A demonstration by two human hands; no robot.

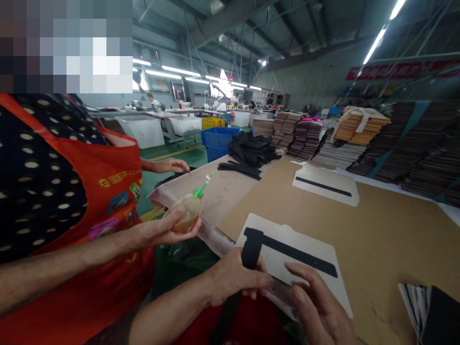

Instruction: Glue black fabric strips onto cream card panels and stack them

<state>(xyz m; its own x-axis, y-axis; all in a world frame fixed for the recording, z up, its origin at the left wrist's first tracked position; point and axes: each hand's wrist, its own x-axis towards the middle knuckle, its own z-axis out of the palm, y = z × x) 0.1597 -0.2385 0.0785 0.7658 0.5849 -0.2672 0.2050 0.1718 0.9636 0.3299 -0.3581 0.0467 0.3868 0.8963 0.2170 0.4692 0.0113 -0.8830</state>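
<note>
My left hand [239,278] is wrapped round a black strip [252,247], whose top end lies on a pale flat panel [305,242] near the table edge. A second black band [300,251] runs across that panel. To the right, my right hand [318,302] is over the panel's near edge, its fingers apart and nothing between them. Farther back lies another pale panel [325,184] bearing a thin black band.
At the left, a person in an orange apron [118,225] holds a bottle [189,211] with a green nozzle. Black strips [251,149] lie heaped by a blue crate [219,143]. Stacks of sheets [413,143] stand at the back right. Dark and pale pieces [419,306] sit at the lower right.
</note>
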